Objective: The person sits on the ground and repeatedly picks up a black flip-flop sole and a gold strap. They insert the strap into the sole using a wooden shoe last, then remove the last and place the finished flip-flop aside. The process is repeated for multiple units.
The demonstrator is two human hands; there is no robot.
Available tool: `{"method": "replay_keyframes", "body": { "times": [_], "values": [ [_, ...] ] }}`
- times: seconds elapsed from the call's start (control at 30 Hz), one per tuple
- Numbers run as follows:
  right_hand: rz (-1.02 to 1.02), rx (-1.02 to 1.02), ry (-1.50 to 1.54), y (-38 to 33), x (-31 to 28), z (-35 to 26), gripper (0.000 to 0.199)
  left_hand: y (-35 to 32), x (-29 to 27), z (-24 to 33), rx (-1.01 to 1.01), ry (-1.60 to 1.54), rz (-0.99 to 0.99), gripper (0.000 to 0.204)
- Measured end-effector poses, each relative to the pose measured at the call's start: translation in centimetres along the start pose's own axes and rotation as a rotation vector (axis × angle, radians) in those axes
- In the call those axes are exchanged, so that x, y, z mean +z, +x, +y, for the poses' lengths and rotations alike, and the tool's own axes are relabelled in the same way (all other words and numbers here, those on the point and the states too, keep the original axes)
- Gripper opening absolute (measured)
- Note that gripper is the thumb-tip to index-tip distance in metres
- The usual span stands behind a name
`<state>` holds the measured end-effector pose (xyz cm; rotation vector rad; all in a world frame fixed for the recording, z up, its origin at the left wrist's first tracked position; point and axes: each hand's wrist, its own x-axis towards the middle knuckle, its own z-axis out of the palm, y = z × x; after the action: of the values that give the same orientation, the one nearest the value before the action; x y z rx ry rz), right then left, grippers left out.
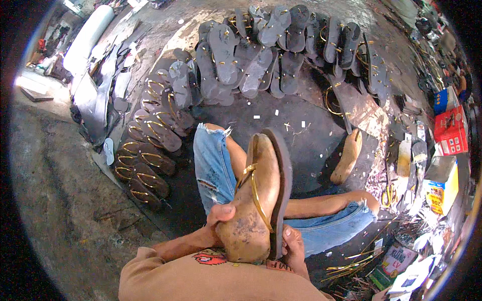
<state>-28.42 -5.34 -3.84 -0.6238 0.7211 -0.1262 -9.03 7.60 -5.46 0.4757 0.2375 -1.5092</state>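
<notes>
A worn tan shoe last (pixel 245 228) stands against my belly with its toe pointing away. On it sits a flip-flop (pixel 284 175) with a dark thick sole along the right side and a thin gold strap (pixel 260 203) across the instep. My left hand (pixel 219 224) wraps the last near its heel, thumb on top and the other fingers hidden behind it. Low on the right, my right hand (pixel 294 246) is closed on the heel end of the flip-flop's sole, close to where the strap meets it.
Finished-looking gold-strapped flip-flops (pixel 145 168) line the left. Dark soles (pixel 223 55) with strap ends are heaped ahead. A second last (pixel 347 158) lies to the right, near scissors (pixel 388 194), a yellow-and-white box (pixel 442 184), a red box (pixel 450 129) and a tin (pixel 396 263).
</notes>
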Motion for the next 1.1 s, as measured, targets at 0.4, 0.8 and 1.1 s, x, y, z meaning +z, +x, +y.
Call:
{"method": "replay_keyframes", "body": {
  "times": [0.4,0.8,1.1],
  "values": [
    [0.261,-0.157,0.193,7.9,-2.4,3.4,0.037,6.6,7.7,2.2,0.26,1.011,0.181,0.096],
    [-0.123,-0.243,0.158,5.4,-3.0,-2.0,0.105,7.3,6.0,3.9,0.373,1.659,0.206,0.041],
    [-0.172,0.044,0.573,1.1,-4.1,-1.2,0.097,5.9,4.5,4.9,0.064,1.016,-0.178,0.034]
  ]
}}
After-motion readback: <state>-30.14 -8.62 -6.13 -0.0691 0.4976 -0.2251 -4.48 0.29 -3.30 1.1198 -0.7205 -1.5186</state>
